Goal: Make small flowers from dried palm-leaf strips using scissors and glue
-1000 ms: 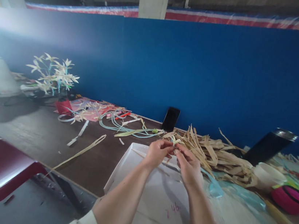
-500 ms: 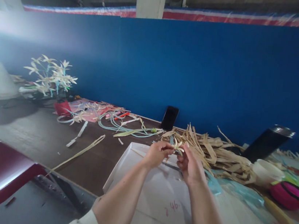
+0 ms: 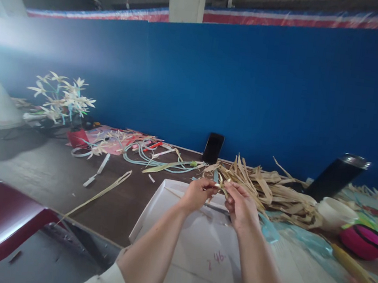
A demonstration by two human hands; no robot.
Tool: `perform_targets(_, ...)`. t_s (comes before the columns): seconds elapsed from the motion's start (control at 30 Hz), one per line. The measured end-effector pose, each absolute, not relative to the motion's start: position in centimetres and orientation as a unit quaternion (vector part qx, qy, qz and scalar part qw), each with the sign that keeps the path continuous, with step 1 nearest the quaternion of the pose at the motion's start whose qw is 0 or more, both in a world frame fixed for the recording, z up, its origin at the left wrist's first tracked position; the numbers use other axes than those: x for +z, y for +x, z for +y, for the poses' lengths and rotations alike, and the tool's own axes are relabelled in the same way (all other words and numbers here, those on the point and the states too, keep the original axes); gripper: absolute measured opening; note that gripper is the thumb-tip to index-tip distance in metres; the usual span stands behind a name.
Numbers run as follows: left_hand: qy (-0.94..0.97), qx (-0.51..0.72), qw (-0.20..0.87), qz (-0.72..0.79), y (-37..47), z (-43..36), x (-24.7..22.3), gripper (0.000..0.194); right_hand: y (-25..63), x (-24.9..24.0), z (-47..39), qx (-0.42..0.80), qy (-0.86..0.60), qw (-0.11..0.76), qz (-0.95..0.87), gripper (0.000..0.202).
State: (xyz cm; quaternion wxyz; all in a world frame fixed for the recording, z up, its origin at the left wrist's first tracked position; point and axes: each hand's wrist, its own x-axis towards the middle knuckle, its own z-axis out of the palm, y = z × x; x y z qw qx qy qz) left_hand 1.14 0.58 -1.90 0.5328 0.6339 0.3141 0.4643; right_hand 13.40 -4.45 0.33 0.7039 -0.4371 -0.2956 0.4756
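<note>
Between my two hands is a small pale flower [image 3: 222,187] of narrow, husk-like petals. My left hand [image 3: 198,195] pinches it from the left, fingers curled and closed. From the other side, the thumb and forefinger of my right hand [image 3: 241,205] close on one of its petals. Both hands are above a white cardboard box lid [image 3: 191,253] with red handwriting on it. A thin stick [image 3: 172,192] lies on the lid near my left wrist. My fingers hide the base of the flower.
Dried husks [image 3: 266,189] are heaped behind my right hand, beside a black thermos [image 3: 337,177], a white cup [image 3: 336,214] and a pink bowl [image 3: 367,241]. A phone [image 3: 213,148] leans on the blue partition [image 3: 251,89]. Coiled pale-blue cord [image 3: 138,155] and finished flowers [image 3: 64,97] stand leftward.
My right thumb and forefinger have shifted from beside the flower onto one petal. The left hand keeps its hold. The whole view has moved slightly.
</note>
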Motion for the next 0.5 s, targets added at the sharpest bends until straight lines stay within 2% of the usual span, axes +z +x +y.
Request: perform_targets(0.5,0.619,0.469,0.529,0.342,1.23,0.13,-1.19,0.017,13.55,0.4,-4.59,0.507,-0.426,0.694,-0.283,0.027)
